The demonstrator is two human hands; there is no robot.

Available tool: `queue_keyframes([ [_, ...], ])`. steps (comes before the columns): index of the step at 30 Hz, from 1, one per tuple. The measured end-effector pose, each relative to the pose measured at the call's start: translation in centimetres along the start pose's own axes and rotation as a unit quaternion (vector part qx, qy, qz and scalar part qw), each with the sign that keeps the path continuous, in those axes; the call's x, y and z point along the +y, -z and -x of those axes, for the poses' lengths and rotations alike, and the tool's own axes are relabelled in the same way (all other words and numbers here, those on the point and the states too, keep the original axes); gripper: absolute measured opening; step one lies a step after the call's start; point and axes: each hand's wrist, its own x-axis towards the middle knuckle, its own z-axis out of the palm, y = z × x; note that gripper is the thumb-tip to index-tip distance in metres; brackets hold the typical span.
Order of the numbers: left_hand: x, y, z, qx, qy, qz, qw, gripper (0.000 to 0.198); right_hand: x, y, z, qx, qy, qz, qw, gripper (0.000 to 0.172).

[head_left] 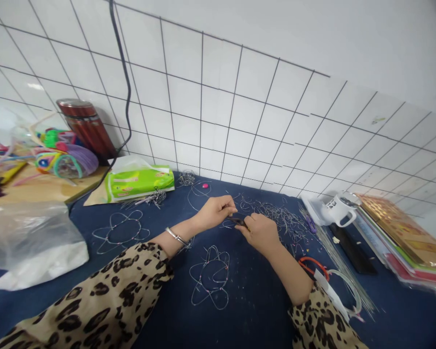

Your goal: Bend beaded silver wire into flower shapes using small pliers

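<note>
My left hand point(218, 212) is closed in a pinch above the dark blue cloth, its fingertips on what looks like thin wire point(226, 224). Close beside it, my right hand point(262, 233) grips small dark pliers point(237, 221), whose tips point toward the left fingers. The exact contact between pliers and wire is too small to make out. Below the hands lies a flower-shaped wire frame point(227, 274) with tiny beads on its inner ring. A second wire flower point(140, 227) rests to the left of my left forearm.
Loose wire offcuts point(283, 216) are heaped behind my right hand. Long straight wires point(343, 271), a white mug point(336, 211) and stacked books point(407, 242) lie right. A green tissue pack point(141, 183), plastic bag point(32, 242) and red thermos point(89, 128) stand left, before the tiled wall.
</note>
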Motion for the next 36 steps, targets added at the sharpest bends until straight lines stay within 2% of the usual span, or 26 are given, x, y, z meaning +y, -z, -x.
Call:
queue_keyframes([
  [4,-0.8,0.2,-0.3,0.009,0.018,0.015,1.000,0.010,-0.8,0.3,0.3,0.038,0.048,0.027,0.998,0.039],
  [8,-1.6,1.2,-0.7,0.037,0.034,0.029,0.998,0.014,-2.1,0.4,0.5,0.062,0.125,0.020,0.990,0.038],
  [10,-1.7,1.6,-0.9,0.041,0.035,0.057,0.997,0.016,-2.0,0.3,0.4,0.080,0.090,0.020,0.993,0.039],
  [13,-1.5,1.7,-0.9,0.032,0.022,0.131,0.991,0.017,-1.0,-0.1,0.2,0.103,0.002,0.018,0.994,0.039],
  [15,-1.2,1.7,-0.8,0.027,0.013,0.159,0.987,0.017,-0.3,-0.3,0.1,0.105,-0.023,0.012,0.994,0.039],
  [24,-0.2,0.9,-0.3,0.013,-0.003,0.164,0.986,0.016,-0.5,-0.4,0.1,0.094,-0.035,0.022,0.995,0.039],
  [36,-0.6,0.2,-0.2,0.041,0.049,0.196,0.978,0.021,-0.6,-0.1,0.1,0.112,-0.035,0.057,0.991,0.039],
])
